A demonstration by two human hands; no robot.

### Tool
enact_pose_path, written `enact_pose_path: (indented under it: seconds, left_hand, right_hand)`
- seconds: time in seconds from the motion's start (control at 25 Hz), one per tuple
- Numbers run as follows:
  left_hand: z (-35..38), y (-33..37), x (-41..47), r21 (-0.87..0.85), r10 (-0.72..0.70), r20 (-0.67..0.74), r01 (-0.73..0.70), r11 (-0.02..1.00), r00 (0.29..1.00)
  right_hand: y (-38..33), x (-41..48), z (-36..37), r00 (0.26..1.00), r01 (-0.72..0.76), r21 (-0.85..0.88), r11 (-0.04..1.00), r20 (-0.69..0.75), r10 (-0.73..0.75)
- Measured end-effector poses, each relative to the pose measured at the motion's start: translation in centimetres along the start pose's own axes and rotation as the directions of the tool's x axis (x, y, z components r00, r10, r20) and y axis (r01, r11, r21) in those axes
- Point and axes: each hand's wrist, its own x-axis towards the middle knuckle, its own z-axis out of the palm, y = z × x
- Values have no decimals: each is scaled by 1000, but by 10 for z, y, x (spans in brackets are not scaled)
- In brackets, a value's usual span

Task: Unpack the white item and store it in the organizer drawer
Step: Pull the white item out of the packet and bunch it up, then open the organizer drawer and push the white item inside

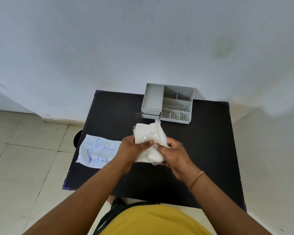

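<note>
Both hands hold a bunch of thin white plastic gloves (147,133) above the middle of the black table (202,150). My left hand (134,150) grips the bunch from the left, thumb across its front. My right hand (174,153) grips it from the right, fingers pressed into the plastic. The empty glove packet (96,150), clear with blue print, lies flat at the table's left edge. The grey organizer (168,103) stands at the back of the table; its two small drawers (151,114) at the front left look pushed in.
The organizer's top has several open compartments, some with perforated floors. The table stands against a white wall, with tiled floor to the left. A round dark object (78,136) shows under the table's left edge.
</note>
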Motion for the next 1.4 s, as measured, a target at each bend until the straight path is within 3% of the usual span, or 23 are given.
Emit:
enact_pose_path:
  seconds: [0.16,0.28,0.36,0.44,0.52,0.6,0.68,0.76,0.84,0.92,1.04,1.16,1.4]
  left_hand:
    - [-16,26,2,-34,-107,213,116,993,971]
    - [-14,30,4,-38,-61,200,70,997,978]
    - [-4,27,6,-157,-23,138,44,987,990]
    - [4,23,9,-294,-14,98,42,955,995]
    - [9,18,13,-355,-23,97,56,933,995]
    - [14,14,18,-294,-49,84,72,953,995]
    - [18,11,25,-82,-83,19,84,993,996]
    - [20,11,32,113,-84,-36,88,990,996]
    - [22,20,44,157,-63,15,60,986,998]
    - [23,33,63,-20,-111,131,114,993,985]
    - [23,39,123,-260,-287,-15,273,926,958]
    - [24,36,181,-331,-381,-163,313,890,910]
    - [44,36,226,-395,-419,-242,305,866,875]
  right_hand:
    - [-12,-4,-7,998,-16,15,1000,65,15]
    - [-15,-3,-14,996,14,30,999,91,-17]
    - [-13,-2,-15,996,12,207,978,79,-29]
    - [-10,-4,-15,990,-58,478,877,138,-9]
    - [-7,-7,-14,981,-110,566,817,192,-1]
    - [3,-4,-8,986,-54,461,886,164,-26]
    - [14,0,-1,996,31,380,925,61,-58]
    - [22,6,4,998,57,430,901,-59,-35]
    - [27,18,4,992,34,528,848,-120,36]
    - [27,35,-1,981,19,634,773,-160,107]
    - [19,52,-9,964,72,763,643,-218,151]
    - [8,61,-15,958,130,790,600,-257,130]
    - [4,72,-8,947,203,835,511,-300,112]
